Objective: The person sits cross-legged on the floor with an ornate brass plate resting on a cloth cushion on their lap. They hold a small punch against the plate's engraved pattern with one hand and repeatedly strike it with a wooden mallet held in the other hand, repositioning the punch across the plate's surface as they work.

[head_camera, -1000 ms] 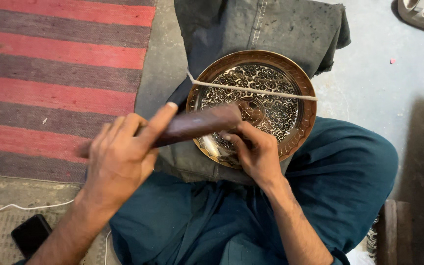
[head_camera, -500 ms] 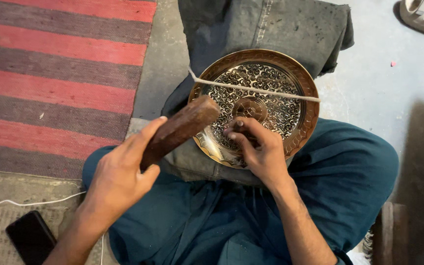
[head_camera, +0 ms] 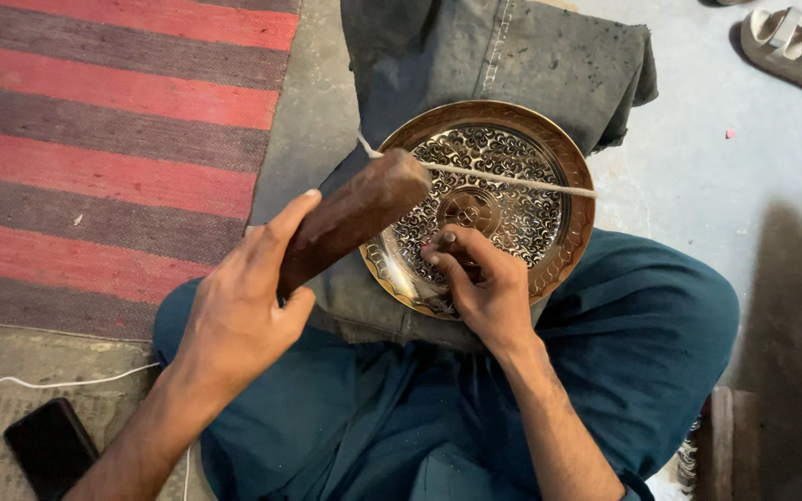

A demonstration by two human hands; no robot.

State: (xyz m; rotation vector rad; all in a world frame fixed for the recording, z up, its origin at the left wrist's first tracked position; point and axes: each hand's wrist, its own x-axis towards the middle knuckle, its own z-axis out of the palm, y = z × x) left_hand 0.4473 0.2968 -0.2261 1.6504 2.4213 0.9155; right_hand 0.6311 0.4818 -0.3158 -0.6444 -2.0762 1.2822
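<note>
A round brass plate [head_camera: 563,153] with fine engraved patterns rests on dark grey cloth over my lap. A white string [head_camera: 512,178] runs across its upper half. My left hand [head_camera: 239,311] grips a brown wooden mallet [head_camera: 355,218], raised and tilted above the plate's left rim. My right hand [head_camera: 485,288] rests on the plate's lower part, fingers pinched on a small metal punch [head_camera: 445,241] standing on the engraved surface.
A red and brown striped rug [head_camera: 104,139] covers the floor to the left. A black phone [head_camera: 48,445] and a white cable [head_camera: 48,382] lie at lower left. A sandal [head_camera: 795,46] sits at upper right on grey concrete. My legs in teal trousers [head_camera: 642,343] are crossed.
The mallet went from lying low over the plate by my right hand to raised and tilted up. My right hand stayed on the plate.
</note>
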